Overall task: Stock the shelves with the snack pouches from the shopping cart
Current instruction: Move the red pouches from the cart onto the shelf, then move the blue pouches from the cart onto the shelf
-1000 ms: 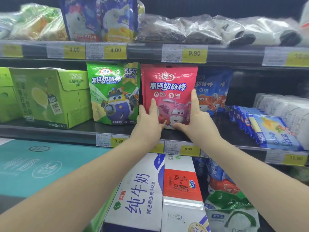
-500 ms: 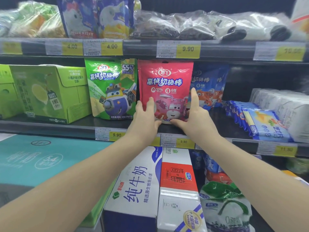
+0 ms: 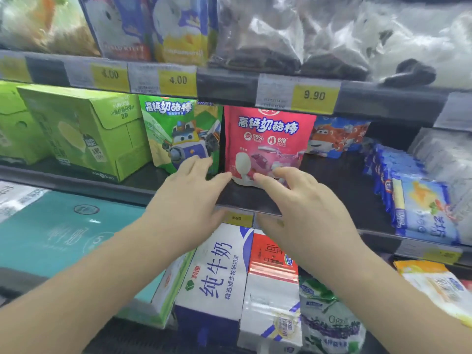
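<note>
A red snack pouch stands upright on the middle shelf, between a green pouch on its left and a blue pouch behind it on the right. My left hand hovers just in front of the red pouch's lower left corner, fingers relaxed and spread. My right hand hangs before its lower right corner, fingers loosely bent, holding nothing. Whether the fingertips still touch the pouch is unclear. The shopping cart is out of view.
Green cartons fill the shelf's left. Blue flat packs and white packets lie at the right. The upper shelf carries bagged goods. Milk cartons and a teal box sit on the level below.
Both hands have let go of the red pouch and drawn back toward me. The pouch stays standing on the shelf. The camera has moved closer.
</note>
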The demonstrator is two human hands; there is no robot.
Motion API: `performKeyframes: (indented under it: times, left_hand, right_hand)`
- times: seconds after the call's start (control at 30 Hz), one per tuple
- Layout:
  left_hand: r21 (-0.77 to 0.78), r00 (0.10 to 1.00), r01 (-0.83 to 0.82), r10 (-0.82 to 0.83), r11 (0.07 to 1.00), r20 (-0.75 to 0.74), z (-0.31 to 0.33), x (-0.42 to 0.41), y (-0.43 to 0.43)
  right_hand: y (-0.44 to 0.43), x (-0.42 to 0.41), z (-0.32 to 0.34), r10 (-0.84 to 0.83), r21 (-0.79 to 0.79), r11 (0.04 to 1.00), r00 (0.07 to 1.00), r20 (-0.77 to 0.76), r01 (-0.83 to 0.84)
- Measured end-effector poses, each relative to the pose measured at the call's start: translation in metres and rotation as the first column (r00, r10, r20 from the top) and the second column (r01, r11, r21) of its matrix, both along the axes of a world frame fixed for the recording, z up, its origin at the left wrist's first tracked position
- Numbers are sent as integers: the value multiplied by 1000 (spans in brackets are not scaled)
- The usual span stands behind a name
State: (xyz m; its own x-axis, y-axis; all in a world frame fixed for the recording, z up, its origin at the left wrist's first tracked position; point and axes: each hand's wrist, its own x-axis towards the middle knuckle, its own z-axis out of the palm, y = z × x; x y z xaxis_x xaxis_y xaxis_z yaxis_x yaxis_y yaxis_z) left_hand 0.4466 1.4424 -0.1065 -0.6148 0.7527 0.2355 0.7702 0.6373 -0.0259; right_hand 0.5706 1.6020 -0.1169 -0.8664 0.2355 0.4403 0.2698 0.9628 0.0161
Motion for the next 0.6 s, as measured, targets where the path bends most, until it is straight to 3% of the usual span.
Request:
performKeyframes:
  times: [0.23,0.37,0.47,0.6]
  left_hand:
    - [-231,983,-105,135,967,121,118,38,-71]
    - [-306,955,-131,202,943,215,203,64,-127]
    - [-283,921,-171,255,944,294,259,91,-171]
    - [-203,905,-234,289,951,311,288,128,-217]
  right_hand:
    - [-70,22,104,92,-62,995,964,251,-79]
    - [-118,48,189,133,-158,983,950,283,-91]
    - [-159,69,251,182,-234,965,944,274,-118]
    - [-205,90,293,264,-227,953,922,284,-203]
